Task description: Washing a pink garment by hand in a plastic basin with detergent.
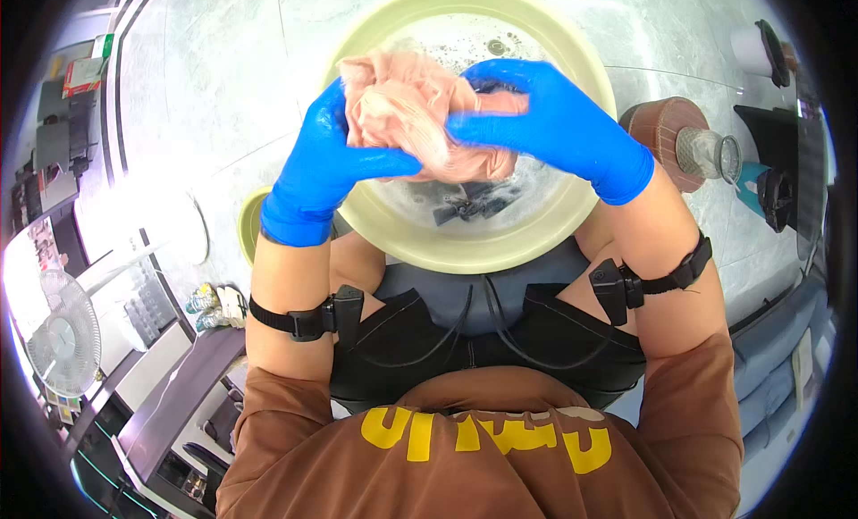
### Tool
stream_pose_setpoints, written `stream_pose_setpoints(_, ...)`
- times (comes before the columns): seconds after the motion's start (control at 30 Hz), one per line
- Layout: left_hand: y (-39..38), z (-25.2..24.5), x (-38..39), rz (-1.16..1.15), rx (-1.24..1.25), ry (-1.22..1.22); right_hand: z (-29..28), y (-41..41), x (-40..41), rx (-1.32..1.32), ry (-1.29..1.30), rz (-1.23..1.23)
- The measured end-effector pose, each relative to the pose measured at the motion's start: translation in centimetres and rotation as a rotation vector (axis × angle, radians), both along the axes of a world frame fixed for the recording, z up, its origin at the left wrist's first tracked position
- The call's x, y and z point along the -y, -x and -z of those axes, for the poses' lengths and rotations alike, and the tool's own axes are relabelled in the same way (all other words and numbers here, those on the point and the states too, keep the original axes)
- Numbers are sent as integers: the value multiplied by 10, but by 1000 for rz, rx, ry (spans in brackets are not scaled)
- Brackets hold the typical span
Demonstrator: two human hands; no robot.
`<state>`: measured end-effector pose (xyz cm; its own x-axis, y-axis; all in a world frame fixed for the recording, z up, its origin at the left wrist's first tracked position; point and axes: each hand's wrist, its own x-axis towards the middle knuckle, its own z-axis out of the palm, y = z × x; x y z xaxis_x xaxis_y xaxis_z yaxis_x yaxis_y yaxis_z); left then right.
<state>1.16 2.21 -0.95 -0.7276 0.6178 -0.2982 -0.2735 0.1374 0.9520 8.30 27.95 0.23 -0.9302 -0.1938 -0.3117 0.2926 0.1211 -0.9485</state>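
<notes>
Bunched pink cloth (pixel 402 114) is held up over a large pale-green basin (pixel 462 254). My left hand (pixel 322 160), in a blue rubber glove, grips the cloth's left side with the thumb across its front. On the other side my right hand (pixel 549 124), gloved the same way, pinches a fold of it between thumb and fingers; its fingertips are slightly blurred. Soapy water (pixel 429 33) with bubbles fills the basin. Under the cloth, a dark piece of fabric (pixel 476 204) lies in the water, partly hidden.
A smaller green basin (pixel 249 224) stands at the left, partly behind my arm. To the right are a brown round stool (pixel 660 134) and a clear glass vessel (pixel 717 156). A white fan (pixel 64 338), a dark table (pixel 181 398) and a blue sofa (pixel 777 371) flank me.
</notes>
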Motion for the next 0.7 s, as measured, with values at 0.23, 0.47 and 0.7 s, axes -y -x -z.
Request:
stream_pose_setpoints(0.23,23,13,15,252,-257,-33,0,-6,3,-52,160,-88)
stream_pose_setpoints(0.47,-5,10,-11,-87,42,-225,8,-13,15,-209,-73,201)
stream_pose_setpoints(0.7,-50,8,-30,-425,607,-680,2,-23,35,-495,-96,486)
